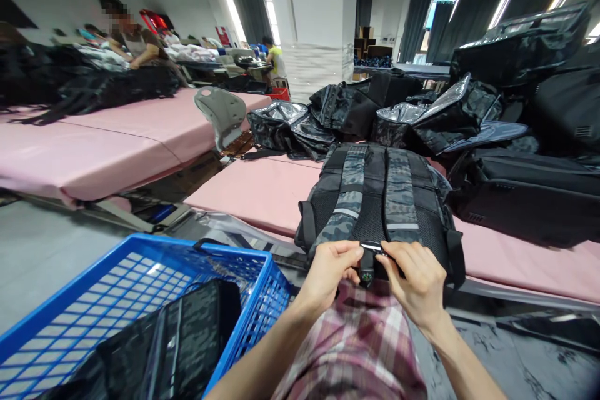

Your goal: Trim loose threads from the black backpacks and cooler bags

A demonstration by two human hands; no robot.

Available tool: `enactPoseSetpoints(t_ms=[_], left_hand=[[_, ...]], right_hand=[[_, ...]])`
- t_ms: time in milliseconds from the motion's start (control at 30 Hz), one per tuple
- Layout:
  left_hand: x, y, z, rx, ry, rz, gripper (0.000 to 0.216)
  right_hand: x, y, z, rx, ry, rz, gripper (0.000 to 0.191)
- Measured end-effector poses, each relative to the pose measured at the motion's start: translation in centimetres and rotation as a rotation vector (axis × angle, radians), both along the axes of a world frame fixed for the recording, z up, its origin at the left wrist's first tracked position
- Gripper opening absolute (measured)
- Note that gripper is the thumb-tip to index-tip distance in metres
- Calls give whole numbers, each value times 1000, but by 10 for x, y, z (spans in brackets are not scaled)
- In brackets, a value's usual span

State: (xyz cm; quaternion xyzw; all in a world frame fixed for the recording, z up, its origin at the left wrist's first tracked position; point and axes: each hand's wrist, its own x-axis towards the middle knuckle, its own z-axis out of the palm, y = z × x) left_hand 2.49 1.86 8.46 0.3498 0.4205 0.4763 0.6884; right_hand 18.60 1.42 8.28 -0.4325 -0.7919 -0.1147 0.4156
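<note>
A black and grey camouflage backpack [380, 197] lies back-side up on the pink table [253, 190], its two shoulder straps running toward me. My left hand [330, 269] and my right hand [415, 278] meet at the near edge of the backpack. Both are closed in a pinch on a small black buckle [368, 262] with a short strap hanging from it. My plaid shirt [360, 344] shows just below the hands.
A blue plastic crate [140, 290] with a black bag inside stands at my lower left. Several black bags [492, 131] are piled behind and right of the backpack. A grey chair [222, 114] stands between the pink tables. People work at far tables [135, 44].
</note>
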Motion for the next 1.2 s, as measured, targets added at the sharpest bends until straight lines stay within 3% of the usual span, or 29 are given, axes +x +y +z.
enactPoseSetpoints(t_ms=[333,567,867,1200], left_hand=[[0,0,-3,-4,5,-7,30],[5,1,-6,-18,72,84,33],[5,1,-5,-64,-19,166,39],[7,0,-4,-61,-9,171,39]], right_hand=[[8,-4,-6,-74,127,37,7],[10,2,-13,-314,470,69,8],[12,-11,-10,-83,149,-10,13],[10,-9,-9,-57,183,-9,13]])
